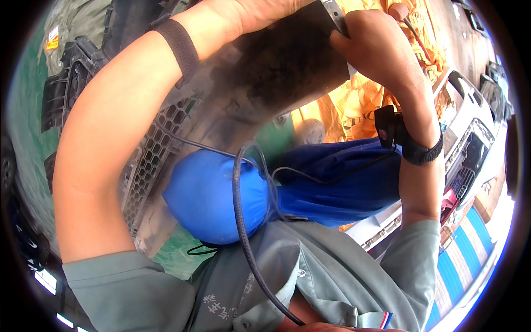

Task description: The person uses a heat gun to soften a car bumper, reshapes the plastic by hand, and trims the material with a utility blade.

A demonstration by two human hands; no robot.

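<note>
A large, dark, dusty curved panel [287,61], which looks like a car bumper, stretches across the space before me. My right hand [373,47] grips its upper right end, the thumb pressed along the edge by a light metal-coloured strip [333,15]. Over the panel's upper side reaches my left hand [271,8], cut off by the top of the head view, so its fingers are hidden. Both wrists wear black bands; a small black device [390,127] with a cable sits at the right one. My blue-covered knee [218,196] is bent below the panel.
Beyond my right hand, a brown-headed mallet [399,12] rests by crinkled orange sheeting [354,108]. A honeycomb grille [152,160] and black plastic parts [69,83] lie left. A pale car bumper [484,141] stands right. A black cable [239,199] loops before my body.
</note>
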